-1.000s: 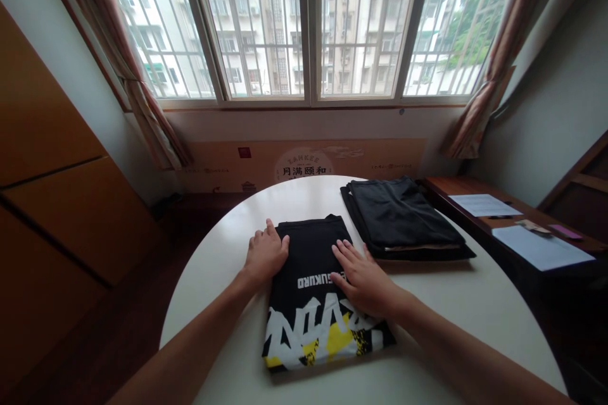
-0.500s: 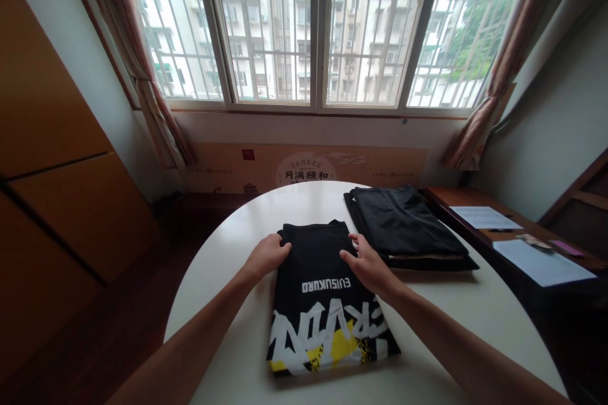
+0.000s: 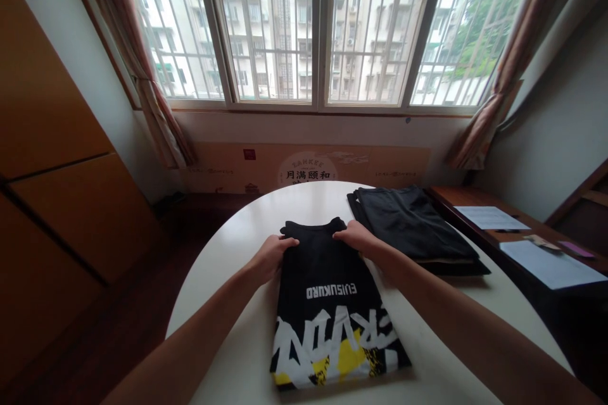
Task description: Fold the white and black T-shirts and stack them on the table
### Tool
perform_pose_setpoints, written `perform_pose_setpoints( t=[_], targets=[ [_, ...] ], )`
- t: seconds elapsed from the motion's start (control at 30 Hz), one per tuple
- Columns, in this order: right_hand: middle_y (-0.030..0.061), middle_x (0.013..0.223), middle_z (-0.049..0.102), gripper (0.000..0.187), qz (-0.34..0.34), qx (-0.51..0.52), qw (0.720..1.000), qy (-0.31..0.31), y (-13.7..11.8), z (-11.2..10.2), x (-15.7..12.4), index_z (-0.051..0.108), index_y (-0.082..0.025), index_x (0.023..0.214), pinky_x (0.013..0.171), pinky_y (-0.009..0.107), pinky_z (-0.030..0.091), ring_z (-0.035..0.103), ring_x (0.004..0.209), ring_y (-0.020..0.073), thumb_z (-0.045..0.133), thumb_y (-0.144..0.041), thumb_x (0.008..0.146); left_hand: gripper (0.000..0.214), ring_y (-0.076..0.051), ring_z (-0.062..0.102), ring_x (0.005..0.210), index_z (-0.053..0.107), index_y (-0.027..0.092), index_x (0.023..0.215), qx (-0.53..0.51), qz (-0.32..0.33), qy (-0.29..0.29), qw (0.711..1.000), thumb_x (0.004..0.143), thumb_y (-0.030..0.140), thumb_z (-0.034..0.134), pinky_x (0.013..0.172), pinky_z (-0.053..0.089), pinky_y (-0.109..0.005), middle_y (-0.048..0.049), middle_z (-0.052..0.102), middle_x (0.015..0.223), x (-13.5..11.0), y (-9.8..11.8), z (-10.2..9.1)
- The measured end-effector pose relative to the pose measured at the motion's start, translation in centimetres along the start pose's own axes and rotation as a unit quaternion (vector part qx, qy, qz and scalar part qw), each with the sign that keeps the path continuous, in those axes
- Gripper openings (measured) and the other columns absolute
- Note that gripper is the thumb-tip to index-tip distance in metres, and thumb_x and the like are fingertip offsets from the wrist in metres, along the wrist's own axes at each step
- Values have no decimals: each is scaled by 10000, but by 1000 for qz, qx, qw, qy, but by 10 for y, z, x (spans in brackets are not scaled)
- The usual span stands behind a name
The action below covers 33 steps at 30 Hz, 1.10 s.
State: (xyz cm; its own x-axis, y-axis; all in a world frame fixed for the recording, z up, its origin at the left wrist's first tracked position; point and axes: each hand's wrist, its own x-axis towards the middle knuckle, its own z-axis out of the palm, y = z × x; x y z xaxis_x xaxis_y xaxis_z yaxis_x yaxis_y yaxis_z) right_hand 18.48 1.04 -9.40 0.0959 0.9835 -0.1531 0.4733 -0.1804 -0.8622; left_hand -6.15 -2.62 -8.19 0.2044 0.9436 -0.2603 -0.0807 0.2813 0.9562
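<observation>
A folded black T-shirt (image 3: 327, 269) with white lettering and yellow patches lies in front of me, its neck end pointing away. My left hand (image 3: 273, 253) pinches its far left corner, thumb on top and the other fingers largely underneath. At the far right corner my right hand (image 3: 356, 237) grips the cloth the same way, close to the collar. Between the two hands the far edge is lifted a little and sags in the middle. The near, printed end rests on the white round table (image 3: 228, 266).
A stack of folded black clothes (image 3: 413, 228) sits at the table's back right. Beyond it, a brown wooden desk (image 3: 456, 196) holds sheets of paper (image 3: 551, 262). A long printed box (image 3: 213, 168) lies below the barred window, and an orange-brown cabinet (image 3: 57, 139) stands left.
My right hand has moved up and inward and closed on the shirt's far right corner. The left thumb reaches further over the cloth. The far edge has risen and now dips in the middle.
</observation>
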Motion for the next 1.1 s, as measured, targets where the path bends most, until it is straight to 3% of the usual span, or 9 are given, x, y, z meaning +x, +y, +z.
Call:
perform_pose_setpoints(
  t=[0.1,0.27,0.4,0.53,0.7,0.9,1.0,1.1],
  targets=[
    [24,655,652,134,15,20,1000,-17,0,-6,3,636,-158,723,514,248,414,609,623,168,764,-153,762,178,-229,753,773,737,100,899,-20,-47,-9,999,785,223,799,726,615,-293,-118,785,861,-6,7,5],
    [27,661,689,203,26,82,994,-67,4,-15,6,688,-155,815,565,263,494,666,655,197,859,-246,753,239,-255,784,872,745,106,1047,-43,-27,4,999,834,198,800,831,642,-330,-131,810,973,-13,11,16],
    [79,845,786,320,-1,221,958,-180,8,-19,-4,740,-152,908,715,312,599,749,787,240,933,-279,686,296,-276,792,913,737,95,1109,-81,-17,-44,996,857,231,812,839,644,-338,-155,805,1025,-22,15,21],
    [99,999,813,365,-65,323,921,-209,5,-35,-27,768,-169,1044,825,342,633,779,890,250,912,-327,748,275,-255,787,840,744,94,1103,-101,10,-78,992,871,229,802,752,641,-299,-148,805,982,-29,26,24],
    [78,990,817,405,-126,368,914,-114,-6,-88,-67,775,-190,1018,801,350,634,778,858,252,964,-347,697,242,-217,765,749,752,107,1049,-110,67,-111,985,833,196,815,678,629,-268,-113,800,920,-37,53,51],
    [41,1004,820,443,-185,326,926,41,-30,-177,-105,783,-217,1011,824,404,631,781,884,287,978,-330,630,259,-219,772,804,743,116,1026,-126,148,-231,954,786,148,832,749,633,-286,-94,792,925,-43,97,125],
    [34,1005,821,416,-221,266,932,110,-39,-226,-99,780,-242,1023,843,429,639,776,917,306,955,-302,651,230,-213,763,784,723,104,990,-128,180,-247,944,772,106,796,764,626,-304,-89,774,880,-21,119,166],
    [27,953,817,387,-226,227,937,137,-42,-267,-66,773,-254,1021,826,425,646,767,861,293,926,-256,666,171,-212,746,753,694,100,925,-132,193,-239,942,767,104,760,777,615,-322,-84,746,804,25,134,203]
  ],
)
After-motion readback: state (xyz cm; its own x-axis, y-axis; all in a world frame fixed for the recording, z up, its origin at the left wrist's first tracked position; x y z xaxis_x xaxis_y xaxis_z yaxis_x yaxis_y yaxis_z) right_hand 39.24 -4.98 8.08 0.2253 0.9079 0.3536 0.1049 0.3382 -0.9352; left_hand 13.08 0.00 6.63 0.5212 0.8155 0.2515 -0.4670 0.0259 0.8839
